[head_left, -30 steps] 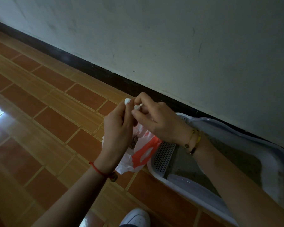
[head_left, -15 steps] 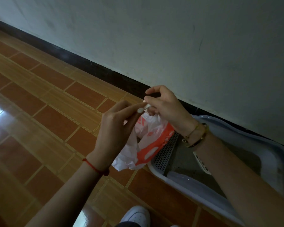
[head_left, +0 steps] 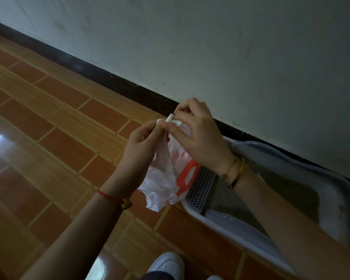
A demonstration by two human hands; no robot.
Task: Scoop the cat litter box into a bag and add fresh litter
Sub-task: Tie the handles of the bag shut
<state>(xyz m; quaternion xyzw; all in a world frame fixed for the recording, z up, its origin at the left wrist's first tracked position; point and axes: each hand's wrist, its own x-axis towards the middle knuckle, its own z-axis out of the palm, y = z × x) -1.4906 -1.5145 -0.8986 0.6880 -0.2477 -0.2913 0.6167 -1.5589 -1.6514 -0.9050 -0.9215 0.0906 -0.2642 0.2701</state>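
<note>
A white and orange plastic bag (head_left: 166,178) is held in the air above the tiled floor (head_left: 55,142), just beside the left end of the litter box (head_left: 281,156). Its gathered top is pinched between the thumb and forefinger of the left hand (head_left: 143,142). The white twisted ends are pinched by the curled fingers (head_left: 178,131) of the right hand (head_left: 202,142), and the two hands are touching at the bag's neck. The lower part of the bag hangs crumpled below the hands. The litter box is set on the floor along its wall edge, against the black skirting (head_left: 109,77). Grey litter (head_left: 230,201) is seen inside it, with a perforated panel (head_left: 202,186) at its left end. A white shoe (head_left: 168,265) is seen at the floor's near edge.
</note>
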